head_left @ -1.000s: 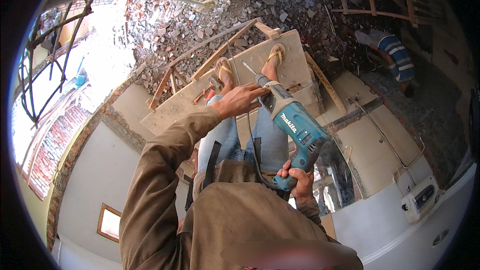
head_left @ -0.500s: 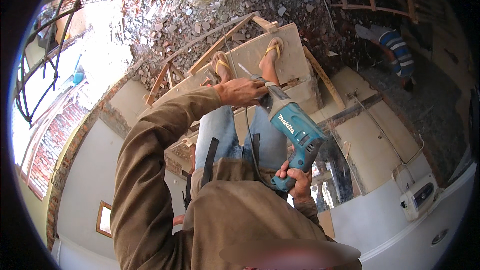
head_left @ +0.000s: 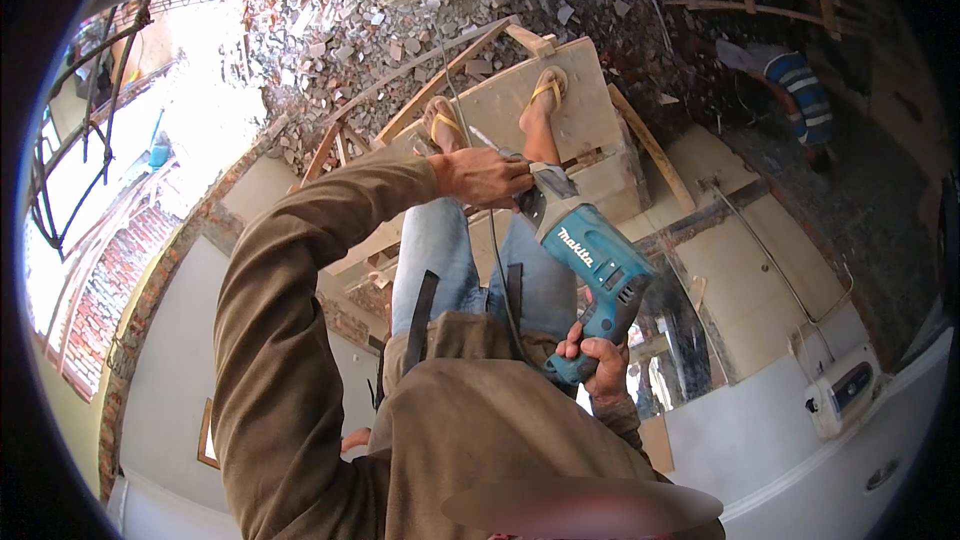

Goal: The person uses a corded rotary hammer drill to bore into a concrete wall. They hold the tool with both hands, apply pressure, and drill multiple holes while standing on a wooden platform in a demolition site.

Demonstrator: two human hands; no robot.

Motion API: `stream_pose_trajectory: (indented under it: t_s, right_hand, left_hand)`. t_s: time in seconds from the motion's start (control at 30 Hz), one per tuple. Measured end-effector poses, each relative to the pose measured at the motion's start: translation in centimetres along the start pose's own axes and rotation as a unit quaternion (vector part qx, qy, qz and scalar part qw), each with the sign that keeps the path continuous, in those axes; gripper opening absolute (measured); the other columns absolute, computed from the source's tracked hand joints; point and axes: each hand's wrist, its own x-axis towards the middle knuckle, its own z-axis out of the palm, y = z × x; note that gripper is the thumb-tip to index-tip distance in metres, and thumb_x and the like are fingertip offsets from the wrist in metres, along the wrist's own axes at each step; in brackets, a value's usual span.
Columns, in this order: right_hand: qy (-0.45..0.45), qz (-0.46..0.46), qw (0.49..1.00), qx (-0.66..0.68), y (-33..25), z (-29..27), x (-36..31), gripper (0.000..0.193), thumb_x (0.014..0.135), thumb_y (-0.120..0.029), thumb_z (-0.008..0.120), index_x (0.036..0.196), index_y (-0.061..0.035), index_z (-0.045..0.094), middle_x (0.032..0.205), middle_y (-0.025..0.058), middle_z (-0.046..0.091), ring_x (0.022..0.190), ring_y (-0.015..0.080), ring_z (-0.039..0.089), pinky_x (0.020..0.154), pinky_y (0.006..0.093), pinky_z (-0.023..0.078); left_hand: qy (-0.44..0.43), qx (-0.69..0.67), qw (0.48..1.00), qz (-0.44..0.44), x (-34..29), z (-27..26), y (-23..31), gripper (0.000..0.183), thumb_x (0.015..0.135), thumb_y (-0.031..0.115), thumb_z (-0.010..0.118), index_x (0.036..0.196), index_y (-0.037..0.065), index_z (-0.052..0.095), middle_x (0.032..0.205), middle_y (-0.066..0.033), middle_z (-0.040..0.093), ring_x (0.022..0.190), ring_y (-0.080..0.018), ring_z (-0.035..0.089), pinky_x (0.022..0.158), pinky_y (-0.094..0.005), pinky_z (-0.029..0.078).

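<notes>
A teal and grey rotary hammer drill [head_left: 612, 262] is held across the front of my body. Its bit [head_left: 482, 136] points up and left, toward my feet, and its tip seems to touch nothing. My left hand [head_left: 478, 178] is closed around the front end, just behind the bit; the part under the palm is hidden. My right hand [head_left: 604, 370] is wrapped round the rear handle, low at the right. A dark power cord [head_left: 497, 258] hangs past my legs and runs near the handle. My sandalled feet stand on a wooden platform [head_left: 490, 100].
Broken brick and rubble [head_left: 340, 30] cover the ground beyond the platform. Wooden braces [head_left: 650, 148] flank it. A person in a striped shirt [head_left: 800, 90] bends down at the far right. Bent rebar [head_left: 45, 180] juts in at the left. A white wall-mounted unit [head_left: 845, 390] is at the lower right.
The view has shifted slightly, and my left elbow is a little farther left. Both hands keep their hold on the rotary hammer drill.
</notes>
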Motion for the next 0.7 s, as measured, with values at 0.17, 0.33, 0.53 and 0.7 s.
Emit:
stream_pose_trajectory:
  t_s: [0.17,0.33,0.53,0.7]
  right_hand:
    - [0.001,-0.004,1.000,0.005,0.4,0.0,-0.3,0.087,0.069,-0.010,0.062,0.150,0.0011,0.033,0.087,0.0134,0.062,0.070,0.0219,0.064,0.072,0.0429,0.060]
    - [0.006,0.009,1.000,0.001,0.2,-0.1,-0.5,0.091,0.069,-0.011,0.062,0.152,0.0023,0.029,0.087,0.0132,0.062,0.071,0.0218,0.063,0.074,0.0418,0.059]
    - [-0.020,0.026,0.999,0.005,-0.2,-0.4,-0.7,0.090,0.074,-0.009,0.063,0.155,-0.0027,0.024,0.090,0.0110,0.060,0.073,0.0197,0.061,0.078,0.0428,0.055]
    - [-0.033,0.015,0.999,-0.006,-0.3,-0.2,-0.8,0.089,0.075,-0.009,0.062,0.155,-0.0024,0.024,0.090,0.0111,0.060,0.072,0.0197,0.061,0.079,0.0432,0.056]
  left_hand:
    - [-0.017,0.005,1.000,-0.005,0.1,0.7,-0.9,0.046,0.094,0.043,0.064,0.102,-0.001,0.053,0.093,-0.0189,0.059,0.080,-0.0387,0.065,0.071,-0.0455,0.057]
    - [-0.003,-0.035,0.996,-0.081,-0.4,0.7,0.7,0.050,0.095,0.045,0.061,0.107,-0.002,0.052,0.095,-0.0211,0.059,0.081,-0.0411,0.065,0.072,-0.0479,0.056]
    - [0.048,-0.060,0.991,-0.113,-1.0,0.5,2.0,0.054,0.097,0.047,0.059,0.113,-0.004,0.050,0.097,-0.0231,0.059,0.082,-0.0427,0.064,0.070,-0.0492,0.055]
    - [0.073,-0.090,0.978,-0.173,-0.9,2.4,2.2,0.051,0.097,0.047,0.057,0.109,-0.002,0.051,0.095,-0.0226,0.058,0.080,-0.0425,0.064,0.069,-0.0496,0.054]
